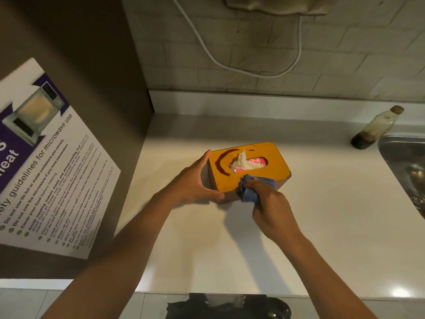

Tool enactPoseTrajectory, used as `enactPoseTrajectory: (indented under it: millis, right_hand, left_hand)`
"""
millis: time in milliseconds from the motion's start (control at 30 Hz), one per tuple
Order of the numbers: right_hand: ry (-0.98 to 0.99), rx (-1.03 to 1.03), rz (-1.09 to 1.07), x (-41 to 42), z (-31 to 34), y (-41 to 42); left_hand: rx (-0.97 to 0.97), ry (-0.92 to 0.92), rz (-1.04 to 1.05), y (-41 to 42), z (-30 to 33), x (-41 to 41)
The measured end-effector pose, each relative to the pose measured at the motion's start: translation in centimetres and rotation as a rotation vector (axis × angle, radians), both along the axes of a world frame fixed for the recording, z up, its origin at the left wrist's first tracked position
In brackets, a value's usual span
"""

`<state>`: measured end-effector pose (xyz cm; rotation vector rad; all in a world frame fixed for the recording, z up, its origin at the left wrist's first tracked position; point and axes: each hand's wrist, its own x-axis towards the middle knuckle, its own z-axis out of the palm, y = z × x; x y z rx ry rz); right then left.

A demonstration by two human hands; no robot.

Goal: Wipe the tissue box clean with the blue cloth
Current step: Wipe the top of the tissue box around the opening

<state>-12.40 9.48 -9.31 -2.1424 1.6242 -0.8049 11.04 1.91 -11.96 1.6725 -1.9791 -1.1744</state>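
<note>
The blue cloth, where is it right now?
In the head view, the blue cloth is bunched in the right hand, pressed on the near edge of the tissue box, middle of the counter.

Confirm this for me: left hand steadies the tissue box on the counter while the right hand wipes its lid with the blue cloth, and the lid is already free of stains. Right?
Not quite. The head view shows a dark red smear still on the lid of the tissue box. The rest holds: the left hand steadies the box and the right hand holds the blue cloth at the lid's near edge.

Both forearms reaching forward, left hand (195, 180) spread with thumb apart, right hand (269, 199) curled, gripping.
</note>
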Motion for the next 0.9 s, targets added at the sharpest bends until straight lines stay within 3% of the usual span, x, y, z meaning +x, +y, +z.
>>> enactPoseTrajectory:
  millis: [167,333,600,900]
  right_hand:
    - [-0.027,-0.060,0.021,2.8,0.2,-1.9]
    - [-0.024,0.021,0.116,3.8,0.1,-0.3]
    - [-0.786,0.445,-0.326,-1.8,2.0,-0.5]
    - [-1.151,0.520,-0.527,-4.7,1.3,0.0]
  left_hand:
    - [-0.036,-0.028,0.028,0.4,-0.2,-0.4]
    - [-0.128,-0.044,0.043,1.0,-0.8,-1.1]
    - [-0.159,-0.072,0.097,3.2,-0.5,-3.2]
    - [-0.146,-0.120,0.088,4.5,-0.4,-4.2]
